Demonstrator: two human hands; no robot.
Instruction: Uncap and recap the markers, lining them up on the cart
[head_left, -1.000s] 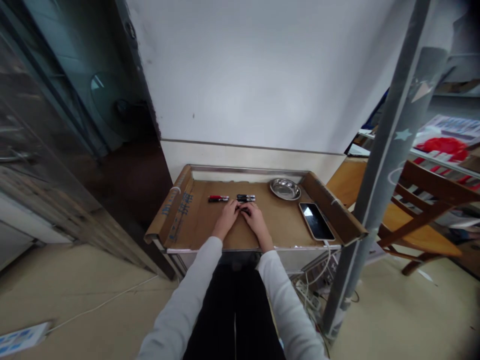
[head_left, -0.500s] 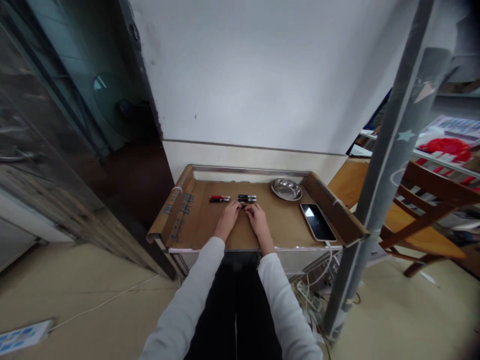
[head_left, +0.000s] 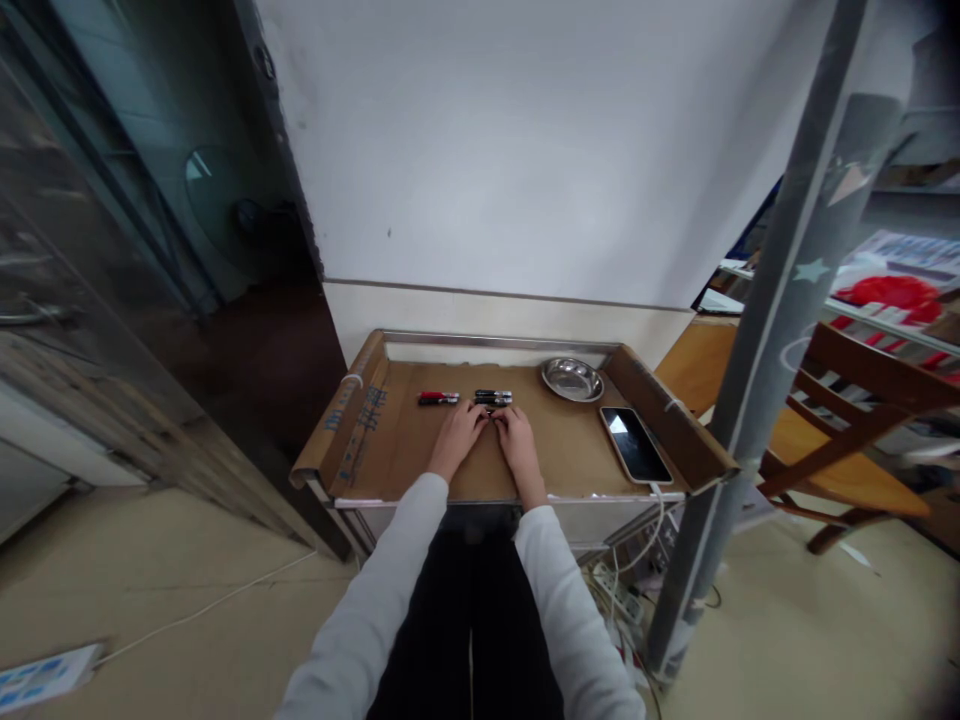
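My left hand point(head_left: 459, 434) and my right hand point(head_left: 516, 438) are close together at the middle of the cardboard-covered table point(head_left: 405, 450). Fingertips of both are pinched around a small dark stick-like thing point(head_left: 491, 411), mostly hidden by the fingers. Just beyond it lie two black marker-like sticks point(head_left: 493, 397) with pale bands, side by side. Left of these rests a similar pair, one a red marker-like stick point(head_left: 429, 395) and one a black marker-like stick point(head_left: 431, 402).
A round steel dish point(head_left: 573, 380) stands at the back right. Nearer, a phone point(head_left: 636, 445) lies face up with a white cable point(head_left: 660, 515) attached. Raised cardboard sides point(head_left: 334, 430) flank the table. A grey post point(head_left: 765, 340) rises at the right, before a wooden chair point(head_left: 847, 400).
My fingers have shifted slightly around the small dark thing, the left hand edging to the right. The sticks, dish and phone stay in place.
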